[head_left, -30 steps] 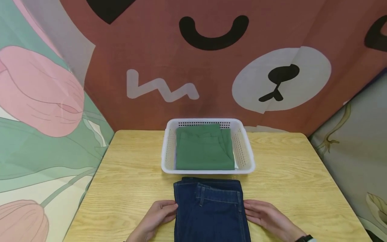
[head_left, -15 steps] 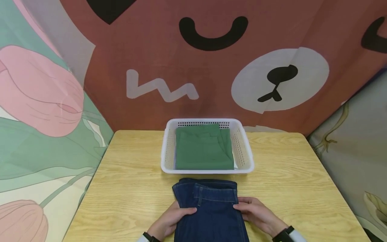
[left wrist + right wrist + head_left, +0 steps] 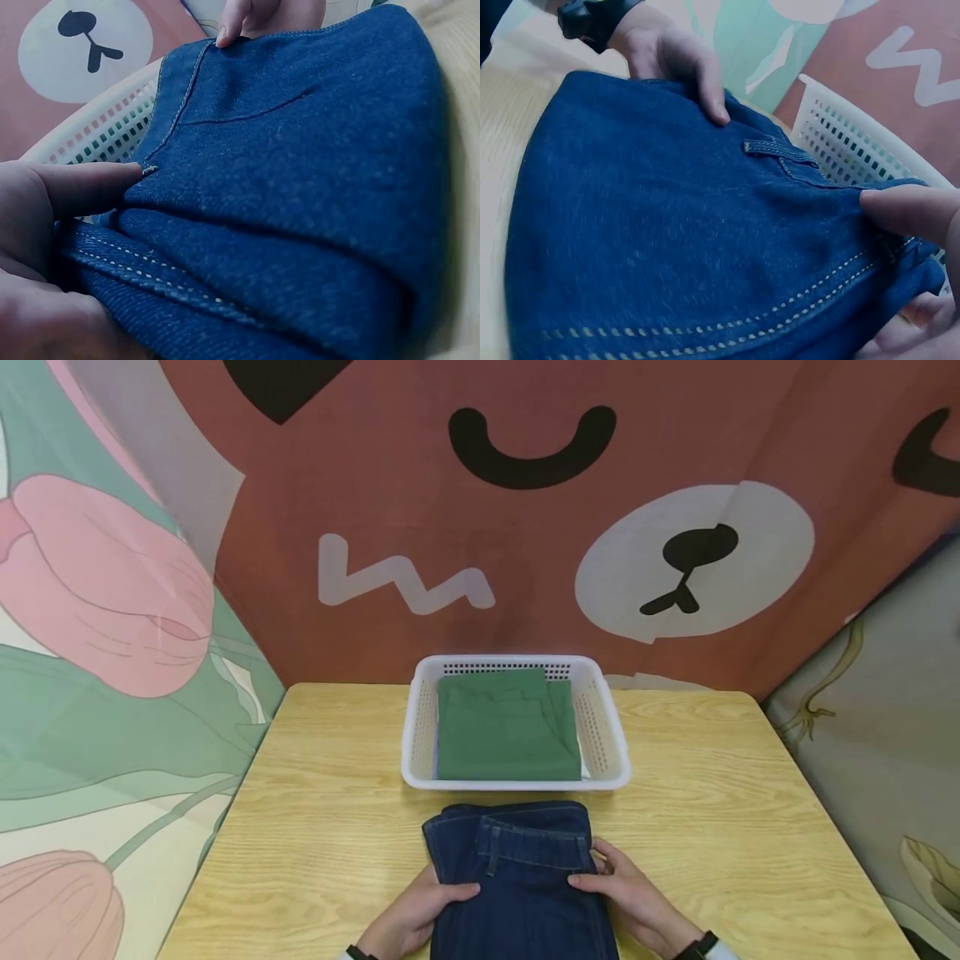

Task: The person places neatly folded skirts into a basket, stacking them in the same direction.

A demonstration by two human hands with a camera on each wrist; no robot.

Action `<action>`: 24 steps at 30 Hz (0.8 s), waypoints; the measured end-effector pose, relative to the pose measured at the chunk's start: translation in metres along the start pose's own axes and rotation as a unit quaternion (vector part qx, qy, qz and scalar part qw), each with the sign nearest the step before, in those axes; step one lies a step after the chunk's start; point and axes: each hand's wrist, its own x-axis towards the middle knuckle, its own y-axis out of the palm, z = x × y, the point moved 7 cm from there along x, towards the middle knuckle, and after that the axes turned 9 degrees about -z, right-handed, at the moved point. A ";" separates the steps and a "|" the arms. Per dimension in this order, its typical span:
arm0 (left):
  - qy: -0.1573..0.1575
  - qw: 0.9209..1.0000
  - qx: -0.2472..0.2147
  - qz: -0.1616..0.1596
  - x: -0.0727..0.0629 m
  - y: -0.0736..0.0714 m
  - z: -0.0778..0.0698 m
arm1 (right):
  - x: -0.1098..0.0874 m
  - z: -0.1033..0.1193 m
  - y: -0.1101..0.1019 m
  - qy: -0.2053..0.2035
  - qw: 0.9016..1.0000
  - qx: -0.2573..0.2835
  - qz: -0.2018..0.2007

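Folded dark blue jeans point(image 3: 525, 893) lie at the near side of the table, waistband toward the basket; their lower part runs out of the head view. My left hand point(image 3: 420, 906) grips the left edge, thumb on top and fingers hidden beneath. On the right edge my right hand point(image 3: 637, 897) pinches the denim, thumb above the cloth near the waistband. In the left wrist view the folded layers of the jeans point(image 3: 300, 165) bulge beside the left thumb. The right wrist view shows double white stitching along the jeans point(image 3: 667, 225).
Just beyond the jeans stands a white plastic basket point(image 3: 615, 743) with perforated sides. Folded green clothing point(image 3: 506, 731) lies in it. The wooden table point(image 3: 322, 777) meets a printed cloth backdrop point(image 3: 375, 635) at its far edge, with patterned cloths at both sides.
Both hands have moved from touching the sides of the jeans to gripping them, thumbs on top. The upper part of the jeans has shifted slightly left and its edges have drawn inward.
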 end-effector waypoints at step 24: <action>0.092 0.992 0.058 0.057 -0.049 0.026 -0.067 | -0.048 0.050 -0.012 -0.032 0.998 0.047 -0.016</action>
